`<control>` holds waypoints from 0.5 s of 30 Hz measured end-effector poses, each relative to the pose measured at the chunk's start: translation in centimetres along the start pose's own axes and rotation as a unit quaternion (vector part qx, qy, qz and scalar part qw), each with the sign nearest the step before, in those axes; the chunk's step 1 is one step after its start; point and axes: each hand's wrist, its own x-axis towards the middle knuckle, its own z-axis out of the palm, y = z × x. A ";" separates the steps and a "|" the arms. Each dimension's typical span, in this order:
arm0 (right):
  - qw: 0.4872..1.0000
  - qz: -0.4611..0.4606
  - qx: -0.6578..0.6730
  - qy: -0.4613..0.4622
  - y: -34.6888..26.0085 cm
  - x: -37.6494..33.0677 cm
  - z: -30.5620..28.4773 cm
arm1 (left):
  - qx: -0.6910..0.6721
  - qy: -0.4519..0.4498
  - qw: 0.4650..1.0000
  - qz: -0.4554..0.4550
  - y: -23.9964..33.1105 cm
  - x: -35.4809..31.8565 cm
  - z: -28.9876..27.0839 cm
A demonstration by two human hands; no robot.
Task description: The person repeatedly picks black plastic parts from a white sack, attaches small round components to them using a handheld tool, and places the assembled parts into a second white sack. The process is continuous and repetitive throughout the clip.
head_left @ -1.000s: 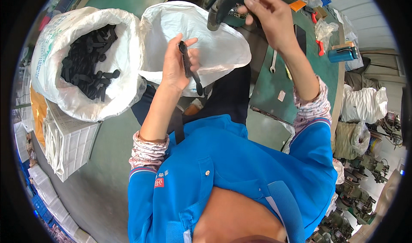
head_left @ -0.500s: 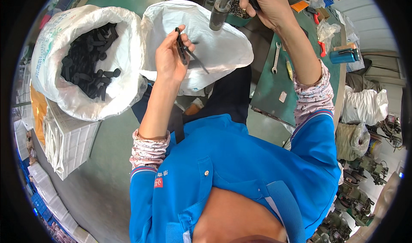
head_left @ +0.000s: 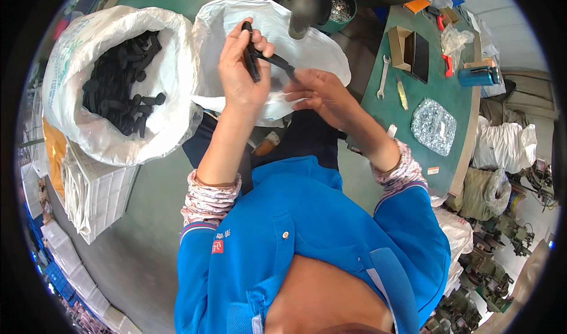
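- From my seat, taking 12 as the top of the view, the left hand [head_left: 240, 77] is curled firmly around a black bar [head_left: 253, 68], whose long axis runs roughly 12 to 6.
- A black strip [head_left: 279, 61] leaves that grip on a 10-to-4 line, its far end pointing at the right hand [head_left: 323, 95].
- From the right hand, the strip lies toward 10 o'clock; its outer end is right at those fingertips, so that hand is the nearer one to it.
- The right fingers are partly spread, and I can't tell whether thumb and forefinger pinch the strip or only meet it.
- Both black pieces sit over the open white bag [head_left: 207, 51]; the full bag [head_left: 62, 92], with its black pile [head_left: 118, 86], is at 9 o'clock from the left hand.
- Fingers hide where bar and strip meet, so I can't say if they are one piece or two.
- The dark cylinder [head_left: 310, 6] at 12 is blurred, and the machinery behind it runs off the edge of my view.
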 end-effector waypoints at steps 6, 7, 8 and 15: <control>0.956 -0.163 0.238 0.041 -1.6 2.1 -3.0 | 0.117 0.044 0.991 -0.035 -1.4 -1.8 2.1; 0.955 -0.170 0.229 0.080 -2.5 2.6 -4.0 | 0.148 0.065 0.986 -0.029 -1.5 -2.0 2.6; 0.955 -0.175 0.233 0.059 -3.3 2.3 -4.6 | 0.162 0.073 0.983 -0.041 -1.4 -2.0 2.4; 0.900 -0.364 -0.223 0.088 -4.4 0.9 -1.0 | 0.202 0.046 0.976 -0.073 -1.3 -2.4 1.7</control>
